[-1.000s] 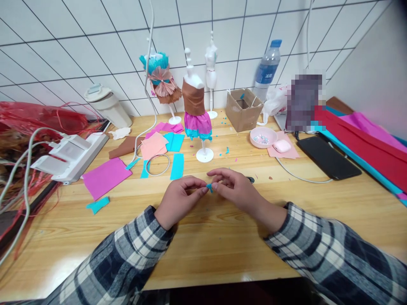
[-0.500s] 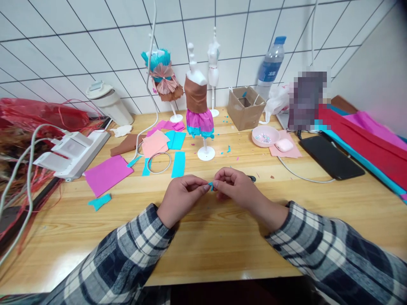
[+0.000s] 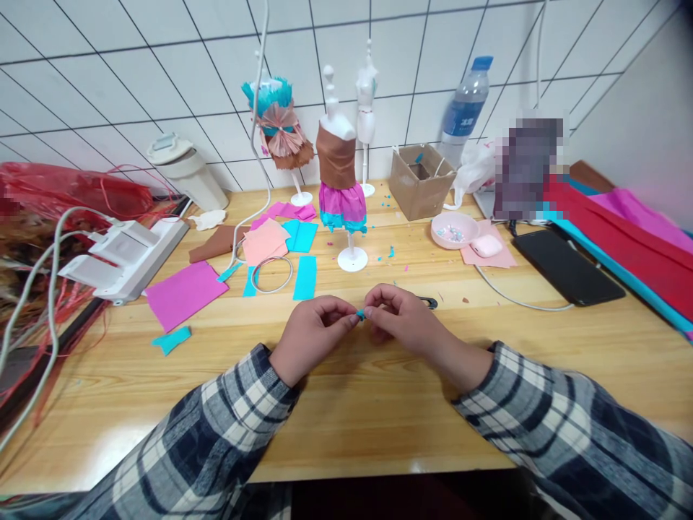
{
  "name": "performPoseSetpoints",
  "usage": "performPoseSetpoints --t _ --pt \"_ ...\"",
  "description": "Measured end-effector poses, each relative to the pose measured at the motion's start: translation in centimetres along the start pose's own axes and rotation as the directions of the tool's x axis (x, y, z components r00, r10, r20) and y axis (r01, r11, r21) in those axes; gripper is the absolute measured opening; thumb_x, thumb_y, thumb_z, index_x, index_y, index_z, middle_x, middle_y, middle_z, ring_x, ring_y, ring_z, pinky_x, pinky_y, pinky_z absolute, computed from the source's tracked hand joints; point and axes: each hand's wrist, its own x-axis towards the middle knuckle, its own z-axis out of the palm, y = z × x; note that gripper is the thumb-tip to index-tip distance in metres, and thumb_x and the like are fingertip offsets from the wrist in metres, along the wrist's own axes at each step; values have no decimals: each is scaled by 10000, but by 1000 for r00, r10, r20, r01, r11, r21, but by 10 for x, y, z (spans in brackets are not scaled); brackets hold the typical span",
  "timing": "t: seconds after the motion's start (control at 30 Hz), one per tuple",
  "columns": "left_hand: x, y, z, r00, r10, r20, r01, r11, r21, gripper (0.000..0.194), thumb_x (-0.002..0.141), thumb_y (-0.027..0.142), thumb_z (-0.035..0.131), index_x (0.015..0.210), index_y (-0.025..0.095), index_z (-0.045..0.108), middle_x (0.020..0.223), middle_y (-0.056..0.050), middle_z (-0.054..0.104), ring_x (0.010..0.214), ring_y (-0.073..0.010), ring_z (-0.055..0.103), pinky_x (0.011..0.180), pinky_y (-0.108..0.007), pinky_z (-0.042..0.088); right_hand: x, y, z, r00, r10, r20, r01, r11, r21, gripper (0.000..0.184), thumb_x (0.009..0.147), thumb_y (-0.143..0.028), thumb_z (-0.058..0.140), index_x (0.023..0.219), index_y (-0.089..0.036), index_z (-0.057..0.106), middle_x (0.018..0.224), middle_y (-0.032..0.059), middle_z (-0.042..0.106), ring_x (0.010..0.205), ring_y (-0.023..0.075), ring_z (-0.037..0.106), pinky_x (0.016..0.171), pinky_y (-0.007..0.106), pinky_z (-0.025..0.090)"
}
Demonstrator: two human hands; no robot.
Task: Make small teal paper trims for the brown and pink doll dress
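Note:
Between my two hands is a small piece of blue crepe paper (image 3: 361,315), mostly covered by the fingertips. My left hand (image 3: 317,328) pinches it from the left with thumb and forefinger. On the other side my right hand (image 3: 406,321) pinches it too, fingers curled. Just behind the hands stands a miniature dress form (image 3: 336,152) in a brown top and a magenta skirt with a blue hem. A dark-handled tool (image 3: 429,302) lies partly hidden behind my right hand. Flat blue paper strips (image 3: 305,278) rest beyond my left hand.
Magenta paper (image 3: 187,295), peach sheets (image 3: 265,242) and a wire ring (image 3: 272,275) lie left. Behind are two more dress forms, a cardboard box (image 3: 416,189) and a water bottle (image 3: 465,108). A pink bead bowl (image 3: 455,230) and black phone (image 3: 568,269) are right; a power strip (image 3: 141,263) sits left.
Both hands stay together at the same spot, with the blue paper shifting slightly between the fingertips. The whole view has moved a little; nothing else on the table differs.

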Motion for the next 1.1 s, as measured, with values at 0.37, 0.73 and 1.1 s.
performPoseSetpoints --t 0.37,0.73,1.1 --pt "1 1 0 999 -14 51 19 996 -89 179 736 308 657 748 130 648 702 -19 650 644 -129 566 605 -235 445 -1 -1 -1 1000 9 -11 -10 997 -78 202 765 -354 611 869 -182 598 675 -20 588 491 92 540 429 210 458" --pt "-1 1 1 999 32 40 -32 999 -20 240 762 370 657 820 137 659 796 -46 665 700 -147 580 634 -247 456 2 2 -2 1000 1 -16 2 985 170 261 709 -403 702 772 -179 583 616 -38 589 512 89 560 495 219 472" --pt "1 -7 -3 993 105 47 -110 987 117 205 797 354 611 767 154 645 765 -37 665 703 -160 587 646 -276 459 0 -6 -9 999 30 25 -31 999 43 422 716 -268 698 1109 -200 560 716 -25 608 562 98 560 498 230 498"
